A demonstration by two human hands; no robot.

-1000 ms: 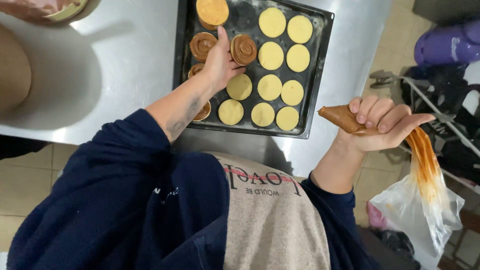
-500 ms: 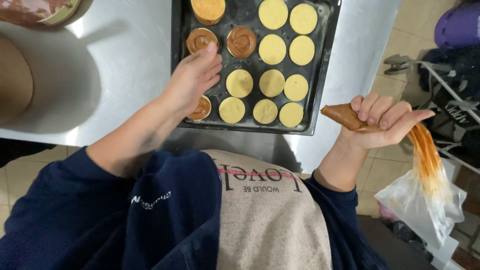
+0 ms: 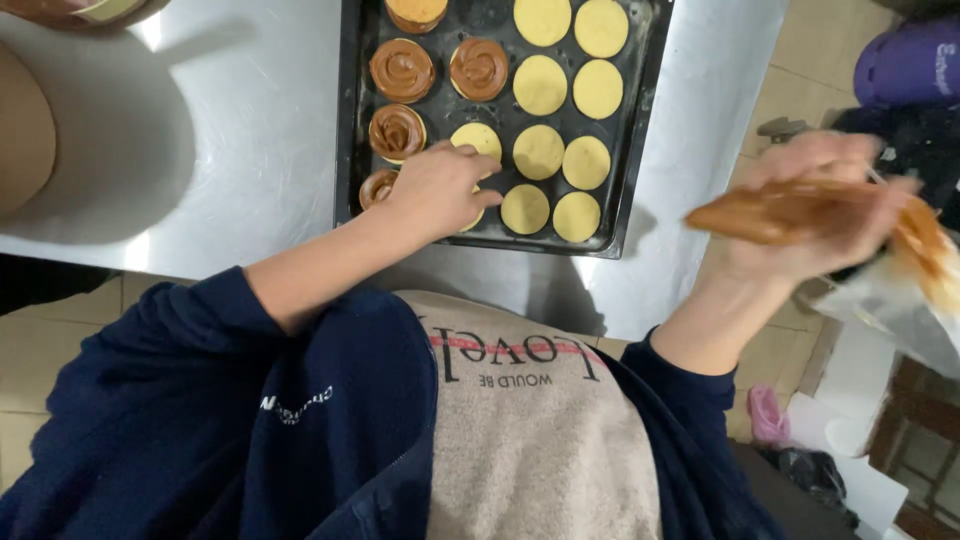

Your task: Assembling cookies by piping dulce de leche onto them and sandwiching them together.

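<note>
The left hand (image 3: 440,190) lay over the near left part of the dark baking tray (image 3: 350,120), its fingers curled loosely onto a plain yellow biscuit round (image 3: 478,140) at about twelve o'clock from the knuckles; whether it pinched that round or only touched it could not be told. At ten o'clock from the hand sat a round topped with a swirl of brown cream (image 3: 397,132), and at nine o'clock a smaller swirl (image 3: 378,187) was half hidden by the wrist. Two more topped rounds (image 3: 402,70) stood further up the tray at eleven and twelve o'clock, while the bare rounds (image 3: 560,100) filled the rows from one to three o'clock.

The right hand (image 3: 815,205), blurred, was held clear of the tray at three o'clock, off the edge of the steel table (image 3: 220,140). It was closed around a piping bag (image 3: 770,212) of brown cream, nozzle end pointing at nine o'clock toward the tray, the slack plastic tail (image 3: 925,260) trailing at four o'clock. Held level there, the bag probably kept cream from dripping onto the rounds.
</note>
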